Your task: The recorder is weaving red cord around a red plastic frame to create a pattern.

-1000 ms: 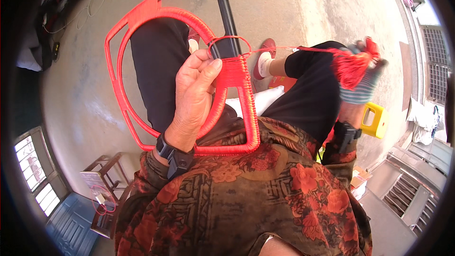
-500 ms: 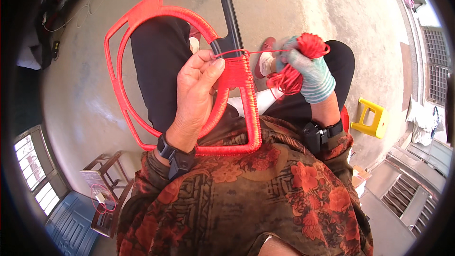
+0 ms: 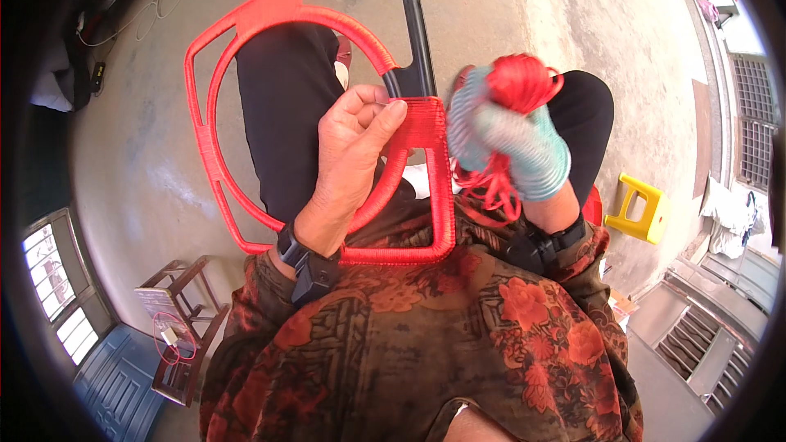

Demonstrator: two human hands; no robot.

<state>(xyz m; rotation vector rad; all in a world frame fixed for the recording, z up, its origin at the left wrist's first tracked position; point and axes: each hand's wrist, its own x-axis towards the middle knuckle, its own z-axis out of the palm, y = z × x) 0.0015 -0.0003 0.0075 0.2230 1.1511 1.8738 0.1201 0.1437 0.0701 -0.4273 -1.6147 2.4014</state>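
Two barred window panes (image 3: 49,270) glow at the far left from where I stand, and just beside them is a blue panelled surface (image 3: 123,381). Next comes a dark wooden stand (image 3: 209,340), with a small white block (image 3: 169,334) and a loop of thin pink cord on it.

Then the seated person, knees apart in black trousers (image 3: 282,115), with the frame (image 3: 416,123) held over the lap. It is a roughly rectangular piece with a ring inside it, wrapped nearly all round in red cord; only the upper right corner and a short bit of the ring show bare black. The left hand (image 3: 348,151) is ungloved, its thumb and fingers pinched narrow on the frame, right where the red wrapping meets the black.

Just beside the frame's right edge is the right hand (image 3: 520,143), in a pale striped glove and slightly blurred. Its fingers are closed round a bundle of red cord (image 3: 522,82) — the thick end bulges out above the fist, loose loops hang below. I can't tell whether this hand touches the frame.

Farther right, a yellow plastic stool (image 3: 652,213) is on the floor — then white cloth (image 3: 725,217) near the wall.
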